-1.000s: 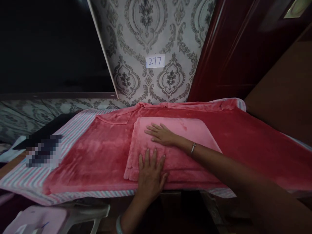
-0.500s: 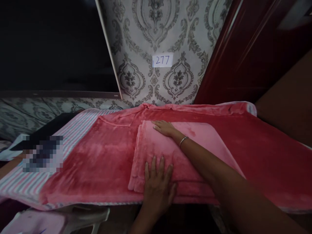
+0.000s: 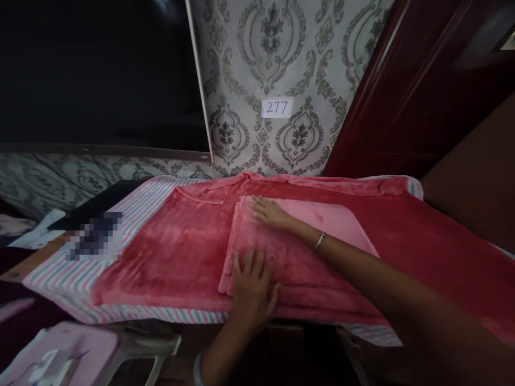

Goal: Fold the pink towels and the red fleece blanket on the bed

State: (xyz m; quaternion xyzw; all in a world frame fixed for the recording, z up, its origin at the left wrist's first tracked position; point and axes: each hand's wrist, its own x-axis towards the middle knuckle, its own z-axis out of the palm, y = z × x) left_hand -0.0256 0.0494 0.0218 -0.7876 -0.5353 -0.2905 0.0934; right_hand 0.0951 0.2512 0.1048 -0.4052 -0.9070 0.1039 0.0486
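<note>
A folded pink plush blanket (image 3: 333,220) lies in a thick, flat stack on a larger red plush cloth (image 3: 169,257). My left hand (image 3: 253,287) rests flat on the near left part of the stack, fingers spread. Farther back, my right hand (image 3: 271,213) lies on top of it by the far left corner, palm down and somewhat blurred. Neither hand has fabric closed in its fingers. My right forearm crosses over the stack and hides part of its right side.
Under the red cloth is a striped sheet (image 3: 76,284) covering the table. A pixelated patch (image 3: 94,236) hides something at the left. Behind stand a large dark screen (image 3: 100,75) and a wall with a "277" label (image 3: 277,107). A pink stool seat (image 3: 76,348) is at the lower left.
The camera view has shifted, so the scene sits a little farther right. My left hand has slid slightly left toward the stack's folded edge. The right hand is blurred by motion.
</note>
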